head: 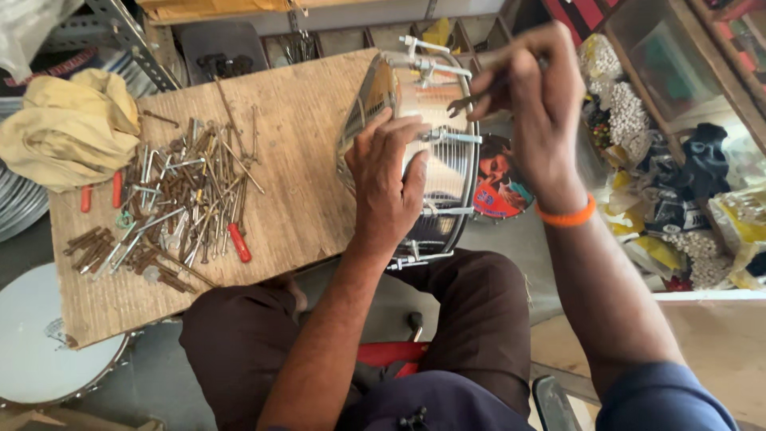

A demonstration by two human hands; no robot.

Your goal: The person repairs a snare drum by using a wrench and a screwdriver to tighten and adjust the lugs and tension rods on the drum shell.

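Both hands work on a shiny metal drum (435, 152) that stands on its side against the right edge of a rough wooden board (307, 128), just above the person's knees. Left hand (388, 179) lies flat against the chrome shell, fingers spread and pressed to it, gripping nothing but steadying the drum. Right hand (531, 96) hovers at the drum's upper right rim, fingers pinched closed around a small dark wrench (471, 101) whose end meets one of the tension rods (451, 136) running across the shell. An orange wristband (566, 214) circles that wrist.

On the board's left half sits a heap of rusty rods and bolts (179, 199), with several red-handled tools among them, 1 red-handled screwdriver (238, 242) lying at the heap's lower right. A crumpled yellow cloth (72, 128) covers the board's upper left corner. Beneath the board's lower left corner a white drumhead (36, 343) shows. To the right of the drum, bags of small white parts (630, 112) fill a shelf.
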